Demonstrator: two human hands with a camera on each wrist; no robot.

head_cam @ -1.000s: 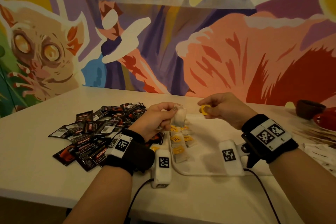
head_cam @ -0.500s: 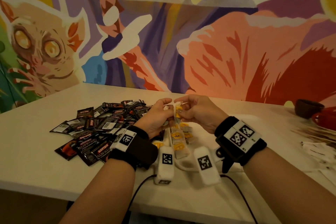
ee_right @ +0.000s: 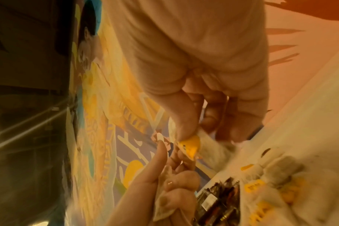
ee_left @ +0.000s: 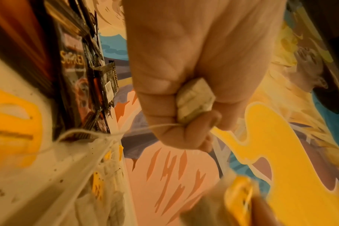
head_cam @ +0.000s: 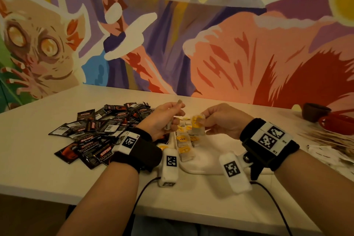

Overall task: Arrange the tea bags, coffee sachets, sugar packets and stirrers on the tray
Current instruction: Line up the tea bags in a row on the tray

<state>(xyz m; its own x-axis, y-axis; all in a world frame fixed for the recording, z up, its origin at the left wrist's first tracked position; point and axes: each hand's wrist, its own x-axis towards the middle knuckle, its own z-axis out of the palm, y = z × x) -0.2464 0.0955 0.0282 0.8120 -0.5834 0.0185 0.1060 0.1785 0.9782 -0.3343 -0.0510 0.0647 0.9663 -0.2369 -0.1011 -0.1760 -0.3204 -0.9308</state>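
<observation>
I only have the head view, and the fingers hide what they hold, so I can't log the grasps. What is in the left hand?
Observer: The left wrist view shows the left hand gripping a folded tea bag inside its fist.
Operator: Is its string tucked in too?
Observer: No. The string leaves the fist and hangs loose toward the tray side; I can't tell where it ends.
Operator: And the right hand?
Observer: In the right wrist view the right hand pinches a yellow tag between thumb and finger. The second tea bag beside the tag is blurred.
</observation>
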